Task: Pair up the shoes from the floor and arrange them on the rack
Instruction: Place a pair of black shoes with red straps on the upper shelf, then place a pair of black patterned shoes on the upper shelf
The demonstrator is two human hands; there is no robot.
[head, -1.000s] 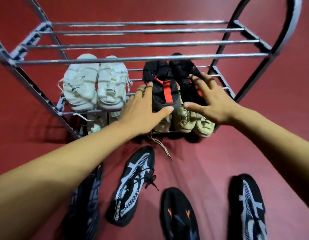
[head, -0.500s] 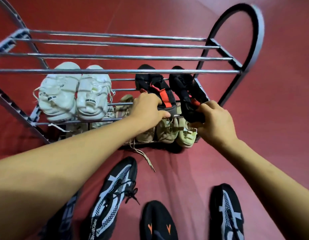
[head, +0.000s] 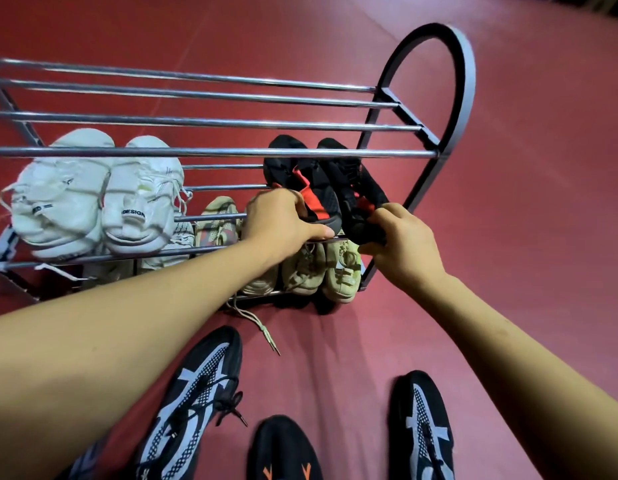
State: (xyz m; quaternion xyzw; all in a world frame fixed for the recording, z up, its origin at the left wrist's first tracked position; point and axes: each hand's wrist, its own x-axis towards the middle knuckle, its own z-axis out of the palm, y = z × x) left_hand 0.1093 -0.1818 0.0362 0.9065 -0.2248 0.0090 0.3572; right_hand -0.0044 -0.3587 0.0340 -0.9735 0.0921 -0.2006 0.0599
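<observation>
A metal shoe rack (head: 435, 64) stands on the red floor. On its middle shelf at the right sit two black shoes with red straps. My left hand (head: 279, 220) grips the heel of the left black-and-red shoe (head: 293, 168). My right hand (head: 401, 244) grips the heel of the right black-and-red shoe (head: 356, 188). A white pair (head: 92, 202) rests on the same shelf at the left. Beige shoes (head: 321, 271) line the bottom shelf. On the floor lie two black-and-white mesh shoes (head: 193, 400) (head: 421, 427) and a black shoe with orange marks (head: 283, 452).
The top shelf's bars (head: 196, 119) carry nothing. A loose beige lace (head: 262, 327) trails from the bottom shelf onto the floor. Another dark shoe (head: 82, 462) peeks out under my left forearm. Red floor stretches to the right of the rack.
Both hands went from spread over the black-and-red shoes to closed on their heels. The view shifted so the rack sits further left and lower.
</observation>
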